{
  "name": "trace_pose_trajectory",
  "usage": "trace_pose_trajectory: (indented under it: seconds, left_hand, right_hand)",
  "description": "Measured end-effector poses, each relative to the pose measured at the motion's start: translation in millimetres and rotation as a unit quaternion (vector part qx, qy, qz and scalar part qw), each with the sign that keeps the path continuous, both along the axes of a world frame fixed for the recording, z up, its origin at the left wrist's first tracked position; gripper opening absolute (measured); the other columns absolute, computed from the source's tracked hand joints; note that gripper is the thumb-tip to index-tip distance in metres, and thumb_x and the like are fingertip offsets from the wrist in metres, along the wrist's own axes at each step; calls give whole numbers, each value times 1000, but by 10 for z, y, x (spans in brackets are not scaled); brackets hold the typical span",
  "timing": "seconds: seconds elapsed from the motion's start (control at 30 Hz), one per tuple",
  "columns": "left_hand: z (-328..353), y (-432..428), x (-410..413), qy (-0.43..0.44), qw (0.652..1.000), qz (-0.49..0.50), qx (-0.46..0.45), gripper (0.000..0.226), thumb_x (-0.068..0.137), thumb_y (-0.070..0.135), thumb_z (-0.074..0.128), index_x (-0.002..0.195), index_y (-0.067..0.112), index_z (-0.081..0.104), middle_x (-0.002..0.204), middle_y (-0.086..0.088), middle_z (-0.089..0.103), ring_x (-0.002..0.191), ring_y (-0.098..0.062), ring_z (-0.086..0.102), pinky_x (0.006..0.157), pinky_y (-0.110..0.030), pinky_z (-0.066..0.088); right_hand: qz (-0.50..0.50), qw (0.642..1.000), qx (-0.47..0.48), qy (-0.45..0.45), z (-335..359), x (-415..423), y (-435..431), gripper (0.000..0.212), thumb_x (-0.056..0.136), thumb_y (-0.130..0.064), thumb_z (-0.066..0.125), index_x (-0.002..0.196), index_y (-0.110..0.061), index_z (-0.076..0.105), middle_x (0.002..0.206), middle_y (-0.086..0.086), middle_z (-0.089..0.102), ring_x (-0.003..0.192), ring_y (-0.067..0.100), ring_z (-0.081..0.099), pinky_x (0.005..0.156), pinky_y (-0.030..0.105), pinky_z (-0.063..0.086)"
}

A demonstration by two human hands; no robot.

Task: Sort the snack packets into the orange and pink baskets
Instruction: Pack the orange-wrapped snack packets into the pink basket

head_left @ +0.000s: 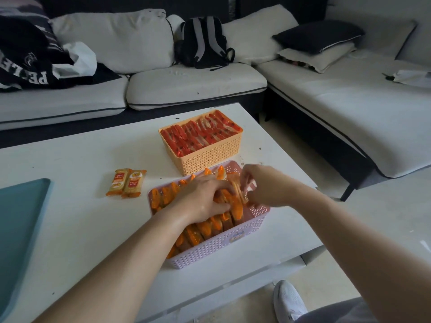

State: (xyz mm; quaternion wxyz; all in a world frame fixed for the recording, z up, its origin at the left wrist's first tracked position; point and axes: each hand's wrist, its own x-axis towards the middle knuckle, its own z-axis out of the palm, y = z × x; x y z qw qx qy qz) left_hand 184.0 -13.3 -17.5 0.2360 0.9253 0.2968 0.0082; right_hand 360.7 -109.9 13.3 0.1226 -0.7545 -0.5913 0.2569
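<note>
The pink basket [217, 247] stands near the table's front edge, packed with several orange snack packets [203, 227] standing on edge. My left hand [203, 198] lies on those packets, fingers curled round a bunch of them. My right hand [258, 185] pinches an orange packet [238, 194] at the basket's far right end. Behind it the orange basket [210, 159] is full of red snack packets [198, 134]. Two orange packets [126, 183] lie flat on the table to the left of the pink basket.
The white table [81, 217] carries a teal tray [18, 217] at its left edge. A white sofa [186, 85] with a black backpack [203, 43] and cushions wraps round behind and to the right. A white shoe [289, 301] shows on the floor below.
</note>
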Motion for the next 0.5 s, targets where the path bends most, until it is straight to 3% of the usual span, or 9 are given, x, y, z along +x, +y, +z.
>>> trace_pose_trajectory:
  seconds: [0.07,0.2,0.3,0.4,0.5]
  left_hand:
    - [26,18,5,30,1000,5,5,22,91,52,67,113,47,69,132,2,54,135,-23,41,111,-48,41]
    - [64,8,-9,29,999,12,20,23,92,52,66,113,44,73,141,5,54,138,-22,40,113,-48,41]
    - [69,-4,-23,20,999,16,20,21,93,48,65,112,44,74,138,8,54,135,-19,41,111,-43,41]
    - [69,-5,-25,26,999,18,9,20,96,44,62,112,44,74,133,7,54,131,-19,42,106,-39,41]
    - [66,11,-59,22,1000,17,-12,19,97,42,61,111,44,74,137,7,54,133,-19,43,107,-39,42]
  right_hand:
    - [-62,997,48,18,54,99,47,18,91,-4,60,95,-21,60,107,-1,68,78,13,74,72,34,64]
    - [-69,979,148,-121,-80,77,259,25,96,-18,62,119,-26,69,117,-8,70,99,9,63,83,29,59]
    - [-15,962,141,-232,-256,-63,410,36,98,-26,59,132,-35,62,125,-13,67,112,15,54,89,35,51]
    - [-11,943,131,-306,-361,-150,507,33,98,-31,59,131,-35,61,115,-10,69,103,17,51,87,34,41]
    - [-36,936,141,-319,-338,-150,524,29,96,-29,64,125,-34,65,104,-8,70,98,17,51,88,36,36]
